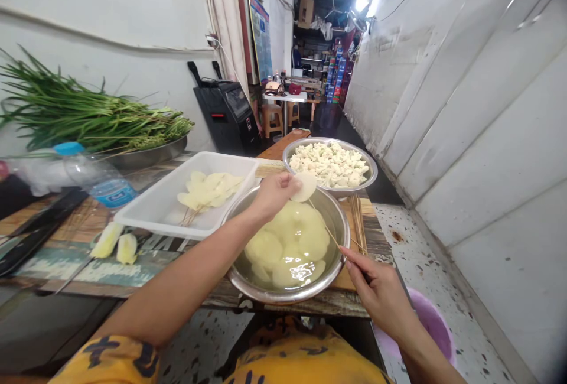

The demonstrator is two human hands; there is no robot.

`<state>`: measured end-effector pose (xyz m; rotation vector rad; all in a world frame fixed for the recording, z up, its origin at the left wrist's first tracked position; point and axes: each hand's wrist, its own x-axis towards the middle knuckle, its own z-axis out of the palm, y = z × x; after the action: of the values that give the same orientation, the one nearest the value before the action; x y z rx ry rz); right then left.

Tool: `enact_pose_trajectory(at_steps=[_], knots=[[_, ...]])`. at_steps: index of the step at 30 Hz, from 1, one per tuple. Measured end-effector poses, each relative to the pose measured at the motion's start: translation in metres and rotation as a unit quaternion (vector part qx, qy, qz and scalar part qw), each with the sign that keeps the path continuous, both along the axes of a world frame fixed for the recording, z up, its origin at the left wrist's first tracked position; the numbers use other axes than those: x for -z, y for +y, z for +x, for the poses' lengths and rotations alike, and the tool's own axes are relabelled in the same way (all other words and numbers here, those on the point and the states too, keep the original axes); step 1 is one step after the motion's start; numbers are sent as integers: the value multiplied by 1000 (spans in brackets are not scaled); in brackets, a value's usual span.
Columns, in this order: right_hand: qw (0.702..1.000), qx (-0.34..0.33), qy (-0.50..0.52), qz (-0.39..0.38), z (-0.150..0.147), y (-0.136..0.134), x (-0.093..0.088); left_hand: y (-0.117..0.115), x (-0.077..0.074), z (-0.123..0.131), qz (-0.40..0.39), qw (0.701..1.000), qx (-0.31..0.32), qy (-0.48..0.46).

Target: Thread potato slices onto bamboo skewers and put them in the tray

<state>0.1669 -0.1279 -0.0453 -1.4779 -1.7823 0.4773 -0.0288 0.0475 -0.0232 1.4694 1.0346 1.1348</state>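
Over the metal bowl (286, 297), taken as the dial's centre with 12 o'clock away from the wearer: one pale slice (305, 187), thin, held at 12.

Left hand (277, 192), at 12: thumb and fingers pinched on the slice's left side. Right hand (376, 283), at 4: fingertips closed on a thin skewer (328, 231), its far end meeting the slice's lower edge; whether it has pierced the slice, cannot tell.

Bowl contents: water and more slices (292, 242), overlapping, glare on the surface. At 10: white tray (155, 228), with skewered slices (212, 189) in it. At 1: second bowl (376, 172), of cauliflower pieces (330, 162). At 2 to 3: loose skewers (358, 224).

Hazards, as judged: slice splitting if the skewer runs too near its edge; left fingers pricked if the point breaks through off line; wet slice slipping into the water from a loose pinch.

Edges: bowl's near rim close to the table's front edge (208, 300) at 6, so a forearm knock could spill water; loose skewers near the table's right side. Pink tub (432, 325), on the floor at 4, below the right forearm. Best room for moving: the air above the water, between the hands.
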Motion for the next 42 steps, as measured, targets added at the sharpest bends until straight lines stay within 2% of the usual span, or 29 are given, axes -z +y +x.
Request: enact_pose_trajectory(at_steps=[5,8,12,14,16,18,19,21,23,25,28,31,33,34,36,39,42], knots=[[999,1,23,-33,0,2,4,-7,-5,0,76,995,3,71],[990,-17,118,-79,-2,6,10,-11,-10,0,92,990,6,104],[934,-37,302,-185,-7,13,11,-13,-12,2,79,992,14,100],[921,-31,328,-209,-9,16,10,-13,-10,4,59,995,22,79],[949,-12,271,-160,-9,16,9,-13,-9,5,28,998,17,49],[987,14,154,-50,-8,15,11,-12,-8,7,-12,1000,3,18],[995,24,93,9,-7,13,12,-11,-8,7,-37,999,-1,2],[996,23,7,91,-5,11,16,-10,-8,7,-97,994,12,-40],[993,3,-10,114,-2,9,18,-8,-10,7,-164,981,49,-89],[996,-10,30,80,1,8,19,-7,-12,6,-217,964,90,-124],[983,-29,175,-43,6,8,19,-7,-14,4,-244,953,123,-130],[929,-74,318,-176,8,11,16,-9,-13,5,-215,963,124,-108],[901,-92,357,-230,8,15,12,-12,-13,6,-163,976,122,-73],[898,-92,356,-242,7,17,9,-14,-13,7,-130,983,124,-49],[917,-70,322,-225,5,23,6,-19,-14,10,-66,989,134,-1],[972,-16,213,-103,3,29,5,-28,-17,15,-8,991,132,36],[991,26,128,-10,1,29,10,-36,-21,18,11,990,125,56]])
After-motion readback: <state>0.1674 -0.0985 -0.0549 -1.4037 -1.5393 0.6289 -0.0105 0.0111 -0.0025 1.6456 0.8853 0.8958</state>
